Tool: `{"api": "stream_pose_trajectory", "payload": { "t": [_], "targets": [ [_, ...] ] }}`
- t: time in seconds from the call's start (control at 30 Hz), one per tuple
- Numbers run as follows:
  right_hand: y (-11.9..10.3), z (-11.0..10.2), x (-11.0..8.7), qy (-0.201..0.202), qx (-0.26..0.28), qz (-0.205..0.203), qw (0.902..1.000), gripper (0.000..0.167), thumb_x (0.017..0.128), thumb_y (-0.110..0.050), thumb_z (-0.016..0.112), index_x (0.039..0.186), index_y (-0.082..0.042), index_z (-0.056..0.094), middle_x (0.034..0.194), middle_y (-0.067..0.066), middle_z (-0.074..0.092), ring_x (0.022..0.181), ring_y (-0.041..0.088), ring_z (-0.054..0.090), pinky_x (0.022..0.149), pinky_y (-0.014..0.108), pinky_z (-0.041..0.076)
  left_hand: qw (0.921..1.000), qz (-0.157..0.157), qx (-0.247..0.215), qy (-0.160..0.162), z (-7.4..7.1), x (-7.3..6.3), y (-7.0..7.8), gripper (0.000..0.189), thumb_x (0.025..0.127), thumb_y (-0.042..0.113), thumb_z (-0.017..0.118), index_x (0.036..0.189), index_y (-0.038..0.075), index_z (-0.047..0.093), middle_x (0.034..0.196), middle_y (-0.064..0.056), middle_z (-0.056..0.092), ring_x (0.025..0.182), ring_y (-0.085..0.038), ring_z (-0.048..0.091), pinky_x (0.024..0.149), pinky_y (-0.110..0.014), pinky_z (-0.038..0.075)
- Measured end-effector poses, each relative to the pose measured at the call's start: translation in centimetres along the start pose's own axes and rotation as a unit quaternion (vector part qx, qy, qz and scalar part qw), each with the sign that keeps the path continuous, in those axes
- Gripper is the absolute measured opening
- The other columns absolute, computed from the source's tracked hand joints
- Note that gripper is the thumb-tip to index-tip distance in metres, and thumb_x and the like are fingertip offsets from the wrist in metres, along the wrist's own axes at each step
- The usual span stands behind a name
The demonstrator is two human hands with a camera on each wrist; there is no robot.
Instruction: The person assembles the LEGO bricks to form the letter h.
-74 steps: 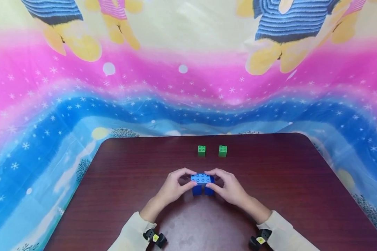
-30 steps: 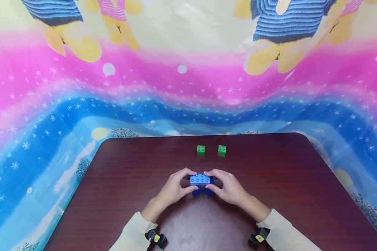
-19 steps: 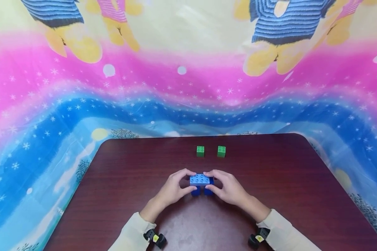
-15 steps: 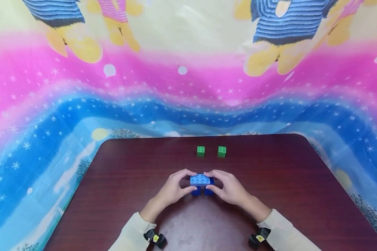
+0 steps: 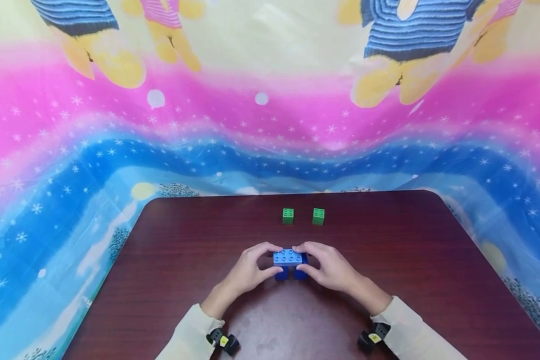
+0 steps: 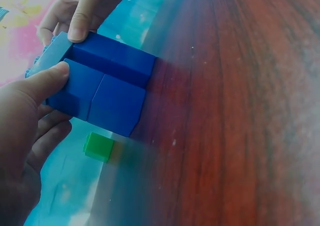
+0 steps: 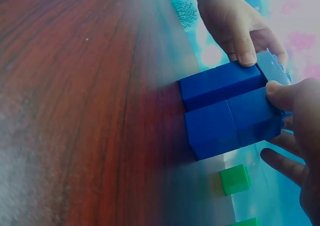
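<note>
Pinching both ends of the blue block stack (image 5: 288,261) near its top, L hand (image 5: 248,270) and R hand (image 5: 330,268) have thumb + fingers snug on prob. light, stiff, slick plastic, best held there, well in from table (image 5: 198,230)'s far edge.

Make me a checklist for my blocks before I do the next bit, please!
1. Left hand gripping the blue brick arch: ok, at its left side.
2. Right hand gripping it too: ok, at its right side.
3. Gap between the two dark blue stacks: ok, it shows.
4. Light blue brick lined up at the right end: not ok, dark blue sticks out past it.
5. Light blue brick pushed fully down: cannot tell, thumbs cover parts of the joins.
6. Two green bricks upright: ok, studs up.
</note>
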State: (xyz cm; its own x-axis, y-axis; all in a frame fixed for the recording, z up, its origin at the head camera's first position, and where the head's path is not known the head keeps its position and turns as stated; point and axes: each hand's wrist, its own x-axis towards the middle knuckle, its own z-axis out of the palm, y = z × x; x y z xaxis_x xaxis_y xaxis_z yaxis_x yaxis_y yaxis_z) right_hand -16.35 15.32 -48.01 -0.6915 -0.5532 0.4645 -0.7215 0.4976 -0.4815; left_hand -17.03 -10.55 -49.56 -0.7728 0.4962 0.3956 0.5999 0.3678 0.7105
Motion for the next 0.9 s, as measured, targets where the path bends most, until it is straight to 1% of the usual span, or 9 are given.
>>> {"api": "stream_pose_trajectory", "payload": {
  "t": [0.17, 0.23, 0.33, 0.5, 0.57, 0.73, 0.9],
  "targets": [
    [0.19, 0.29, -0.19, 0.01, -0.006, -0.006, 0.9999, 0.04, 0.087, -0.016, 0.082, 0.124, -0.012, 0.067, 0.119, 0.0, 0.071, 0.106, 0.013, 0.068, 0.087, 0.036, 0.059, 0.9997, 0.017, 0.013, 0.009, 0.16, -0.1, 0.05, 0.042, 0.087, 0.014, 0.083, 0.125, 0.015, 0.065, 0.12, 0.001, 0.069, 0.109, -0.013, 0.067, 0.093, -0.035, 0.056],
    [0.27, 0.46, -0.26, 0.015, -0.007, -0.009, 0.9998, 0.039, 0.088, -0.017, 0.082, 0.124, -0.012, 0.067, 0.119, 0.0, 0.071, 0.106, 0.013, 0.067, 0.087, 0.036, 0.059, 0.9994, 0.027, 0.018, 0.01, 0.2, -0.04, 0.11, 0.043, 0.086, 0.014, 0.084, 0.125, 0.014, 0.064, 0.122, 0.001, 0.068, 0.113, -0.015, 0.066, 0.096, -0.037, 0.055],
    [0.24, 0.61, -0.26, 0.02, -0.003, -0.01, 0.9998, 0.038, 0.088, -0.017, 0.082, 0.123, -0.012, 0.067, 0.118, -0.001, 0.071, 0.105, 0.012, 0.067, 0.086, 0.034, 0.059, 0.9989, 0.038, 0.025, 0.007, 0.18, 0.03, 0.12, 0.043, 0.086, 0.014, 0.083, 0.124, 0.013, 0.063, 0.123, 0.0, 0.067, 0.114, -0.015, 0.065, 0.097, -0.041, 0.054],
    [-0.01, 0.64, -0.17, 0.02, 0.002, 0.0, 0.9998, 0.037, 0.088, -0.017, 0.082, 0.121, -0.012, 0.067, 0.117, -0.001, 0.071, 0.105, 0.012, 0.067, 0.086, 0.034, 0.059, 0.9992, 0.033, 0.019, -0.009, -0.03, -0.05, 0.04, 0.043, 0.088, 0.018, 0.082, 0.125, 0.015, 0.061, 0.121, 0.0, 0.068, 0.107, -0.016, 0.068, 0.092, -0.044, 0.057],
    [-0.06, 0.65, -0.21, 0.02, 0.002, 0.006, 0.9998, 0.036, 0.088, -0.017, 0.082, 0.121, -0.012, 0.067, 0.116, -0.001, 0.071, 0.105, 0.012, 0.067, 0.087, 0.035, 0.059, 0.9994, 0.031, 0.012, -0.013, -0.08, -0.06, -0.03, 0.041, 0.09, 0.021, 0.08, 0.126, 0.015, 0.061, 0.121, 0.0, 0.068, 0.107, -0.016, 0.068, 0.091, -0.043, 0.057],
    [-0.15, 0.68, -0.31, 0.021, 0.003, 0.014, 0.9997, 0.037, 0.087, -0.016, 0.082, 0.121, -0.013, 0.067, 0.117, -0.001, 0.071, 0.105, 0.012, 0.067, 0.087, 0.034, 0.059, 0.9995, 0.031, -0.001, -0.007, -0.13, 0.02, 0.01, 0.031, 0.096, 0.025, 0.073, 0.124, 0.014, 0.063, 0.119, -0.001, 0.069, 0.107, -0.015, 0.068, 0.09, -0.043, 0.057],
    [-0.18, 0.78, -0.42, 0.029, -0.001, 0.011, 0.9995, 0.039, 0.087, -0.019, 0.083, 0.122, -0.013, 0.067, 0.118, 0.0, 0.071, 0.104, 0.012, 0.068, 0.085, 0.033, 0.059, 0.9996, 0.029, 0.005, 0.0, -0.09, 0.15, 0.2, 0.03, 0.096, 0.026, 0.073, 0.121, 0.013, 0.064, 0.117, -0.001, 0.07, 0.106, -0.014, 0.069, 0.09, -0.043, 0.058]
  ]
}}
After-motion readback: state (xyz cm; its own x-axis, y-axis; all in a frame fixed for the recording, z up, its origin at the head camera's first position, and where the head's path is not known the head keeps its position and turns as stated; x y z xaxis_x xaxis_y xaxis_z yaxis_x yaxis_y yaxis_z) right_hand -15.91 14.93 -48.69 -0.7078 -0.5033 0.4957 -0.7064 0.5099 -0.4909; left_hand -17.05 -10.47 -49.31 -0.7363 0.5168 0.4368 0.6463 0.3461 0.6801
